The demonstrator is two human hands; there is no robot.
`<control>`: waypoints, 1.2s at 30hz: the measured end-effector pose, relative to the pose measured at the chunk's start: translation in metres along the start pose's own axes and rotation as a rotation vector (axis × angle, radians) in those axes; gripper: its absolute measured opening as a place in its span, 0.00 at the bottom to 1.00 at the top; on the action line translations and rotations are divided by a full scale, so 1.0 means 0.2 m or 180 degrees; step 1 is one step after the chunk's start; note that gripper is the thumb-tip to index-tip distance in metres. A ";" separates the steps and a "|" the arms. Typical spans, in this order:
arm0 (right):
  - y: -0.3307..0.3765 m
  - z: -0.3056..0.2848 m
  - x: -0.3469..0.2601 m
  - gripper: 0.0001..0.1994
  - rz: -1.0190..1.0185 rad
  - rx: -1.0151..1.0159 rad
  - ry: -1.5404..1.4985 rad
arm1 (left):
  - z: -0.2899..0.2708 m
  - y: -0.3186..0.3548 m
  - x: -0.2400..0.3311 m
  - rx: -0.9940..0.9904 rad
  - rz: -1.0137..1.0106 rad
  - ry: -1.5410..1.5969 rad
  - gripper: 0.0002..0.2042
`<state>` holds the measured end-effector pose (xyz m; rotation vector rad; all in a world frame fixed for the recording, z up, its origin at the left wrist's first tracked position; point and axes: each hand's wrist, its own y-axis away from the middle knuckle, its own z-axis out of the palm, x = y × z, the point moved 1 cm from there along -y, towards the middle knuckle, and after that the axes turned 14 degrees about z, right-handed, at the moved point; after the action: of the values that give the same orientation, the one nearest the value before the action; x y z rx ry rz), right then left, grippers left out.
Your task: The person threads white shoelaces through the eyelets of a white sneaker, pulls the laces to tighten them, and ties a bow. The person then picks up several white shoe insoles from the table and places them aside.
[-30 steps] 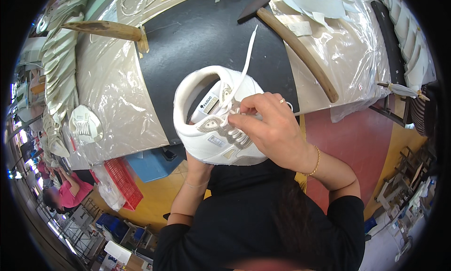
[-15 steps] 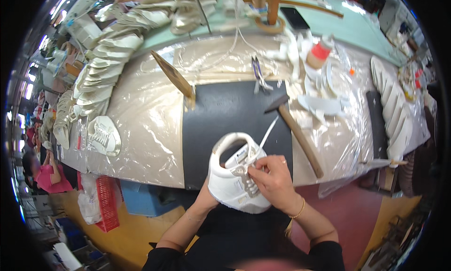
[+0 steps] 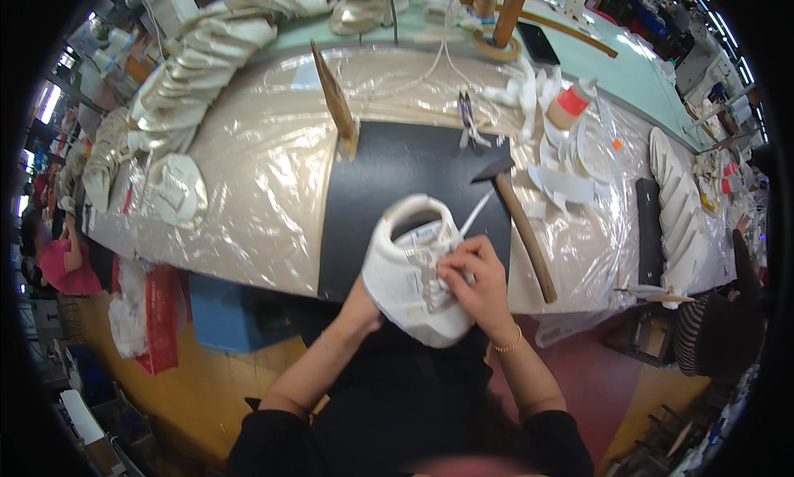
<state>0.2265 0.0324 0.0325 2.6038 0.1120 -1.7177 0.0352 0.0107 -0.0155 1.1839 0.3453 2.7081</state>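
Shoe (image 3: 403, 283) held over mat (image 3: 397, 159)'s near edge. R hand (image 3: 475, 277): thumb + finger pinching lace (image 3: 477, 212) at the eyelets. L hand (image 3: 361, 306) under shoe's L side, fingers hidden, can't tell grip. Prob. best: steady shoe w/ L, draw lace flat & snug. Blue bin (image 3: 236, 312), red crate (image 3: 162, 332) below table (image 3: 248, 229)'s near edge; bottle (image 3: 571, 107) past mat's far R corner; contents unclear.
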 end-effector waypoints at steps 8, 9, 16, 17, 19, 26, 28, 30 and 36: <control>0.04 0.07 0.03 0.06 -0.0013 -0.0214 -0.0366 | -0.02 0.21 0.09 -0.0546 -0.0509 0.2194 0.34; 0.04 0.09 0.02 0.07 -0.0060 -0.0189 -0.0324 | -0.02 0.24 0.09 -0.0552 -0.0468 0.2235 0.36; 0.11 0.17 -0.24 0.12 -0.1665 0.0237 0.0806 | 0.04 0.23 0.01 -0.0418 0.0761 0.0213 0.28; 0.15 0.21 -0.29 0.11 -0.1936 0.0150 0.0458 | 0.05 0.22 0.03 -0.0862 0.0917 0.0607 0.26; 0.22 0.31 -0.38 0.10 -0.2244 -0.0284 -0.0160 | 0.10 0.19 -0.03 -0.0191 0.0606 0.0041 0.24; 0.38 0.56 -0.70 0.06 -0.2483 -0.2112 -0.2073 | 0.14 0.05 -0.06 -0.0453 0.0767 0.0192 0.23; 0.42 0.59 -0.82 0.07 -0.2661 -0.2425 -0.2441 | 0.14 0.01 -0.06 -0.0476 0.0730 0.0134 0.23; 0.44 0.62 -0.94 0.09 -0.2806 -0.2715 -0.2645 | 0.15 -0.01 -0.06 -0.0508 0.0771 0.0071 0.23; 0.47 0.69 -1.10 0.08 -0.3137 -0.2626 -0.3039 | 0.16 -0.05 -0.07 -0.0421 0.0866 0.0068 0.24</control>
<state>0.0199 -0.0795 0.1778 0.9697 1.7646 -2.1776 0.0698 0.0213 -0.0065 1.2458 0.0052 2.9191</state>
